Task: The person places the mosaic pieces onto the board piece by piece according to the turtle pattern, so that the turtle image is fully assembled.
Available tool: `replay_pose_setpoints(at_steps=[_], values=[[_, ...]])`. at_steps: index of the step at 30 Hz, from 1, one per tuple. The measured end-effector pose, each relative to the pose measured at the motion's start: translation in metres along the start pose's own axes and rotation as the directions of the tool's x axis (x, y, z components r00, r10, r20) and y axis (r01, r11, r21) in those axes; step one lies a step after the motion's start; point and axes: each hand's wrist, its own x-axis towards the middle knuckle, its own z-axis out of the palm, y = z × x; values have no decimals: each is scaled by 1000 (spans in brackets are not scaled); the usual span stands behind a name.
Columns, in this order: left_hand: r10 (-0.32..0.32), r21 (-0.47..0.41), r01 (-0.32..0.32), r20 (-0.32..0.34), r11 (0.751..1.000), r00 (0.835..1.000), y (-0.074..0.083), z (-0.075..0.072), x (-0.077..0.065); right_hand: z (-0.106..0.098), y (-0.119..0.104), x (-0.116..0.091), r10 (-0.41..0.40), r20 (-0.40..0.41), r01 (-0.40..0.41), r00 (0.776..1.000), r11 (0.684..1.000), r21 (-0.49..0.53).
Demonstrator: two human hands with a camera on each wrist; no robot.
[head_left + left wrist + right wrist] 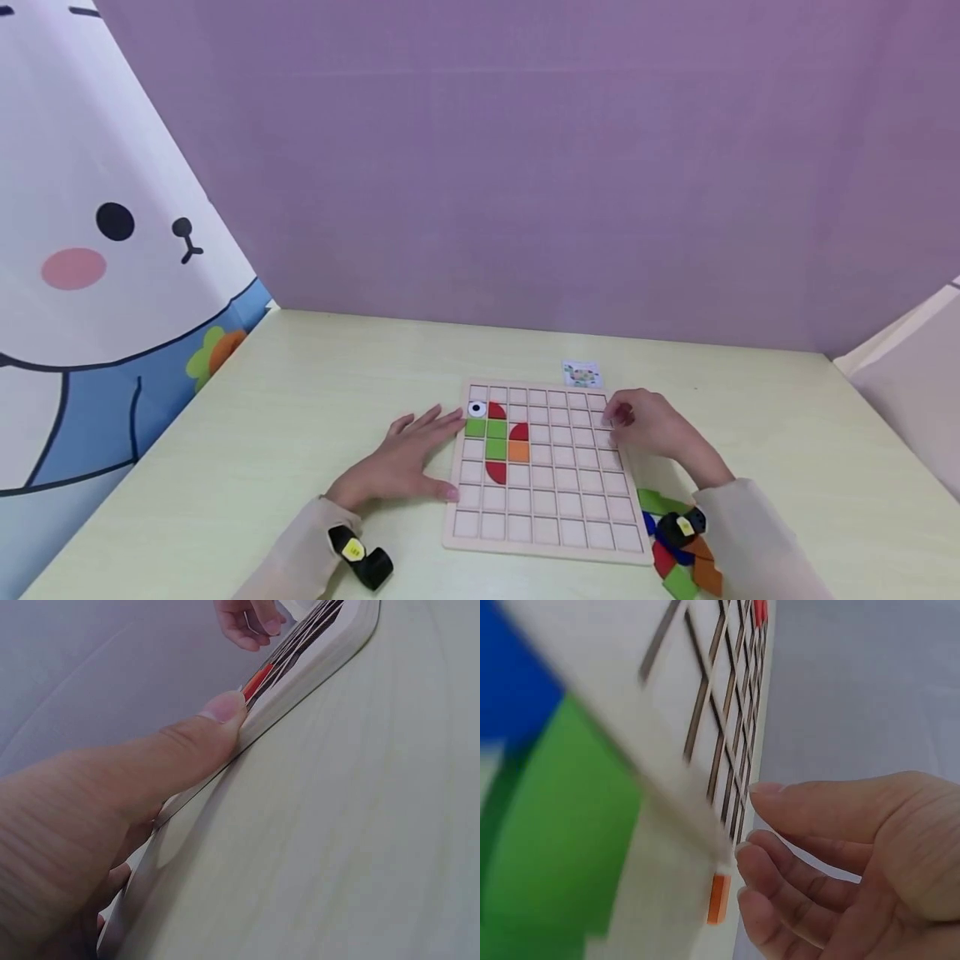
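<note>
A wooden grid board (555, 557) lies on the table, with several pieces in its upper left cells: a white eye piece (477, 409), green squares (496, 449), red quarter rounds (496, 472) and an orange square (518, 452). My left hand (405, 465) rests at the board's left edge, fingers spread; in the left wrist view its thumb (225, 709) touches the rim. Over the right edge hovers my right hand (651, 425), fingers loosely bent. The right wrist view shows a gap between thumb and fingertips, with nothing held. An orange piece (718, 898) lies just past the board's edge, below those fingertips.
A pile of loose coloured pieces, with a green one (680, 583) and an orange one (707, 575), lies beside the lower right corner, partly under the right wrist camera. Behind the board is a small picture card (582, 374). A purple partition (555, 167) stands behind the table.
</note>
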Motion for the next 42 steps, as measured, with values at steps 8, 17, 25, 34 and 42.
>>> replay_pose_setpoints(at_steps=[8,17,25,34,42], values=[[-5,-8,5,-1,1000,1000,0,1,-1,-10,21,7,34,-49,-38,998,997,-71],[-3,-5,3,1,1000,1000,1,3,0,-16,35,12,44,-33,-47,998,993,-105],[0,19,0,2,1000,1000,1,2,0,-18,34,11,24,2,-24,1000,995,-95],[-5,18,5,0,1000,1000,0,1,0,-15,32,7,73,43,-71,996,997,-39],[-22,14,22,10,1000,1000,1,1,0,-17,28,0,-1,52,1,999,1000,-5]])
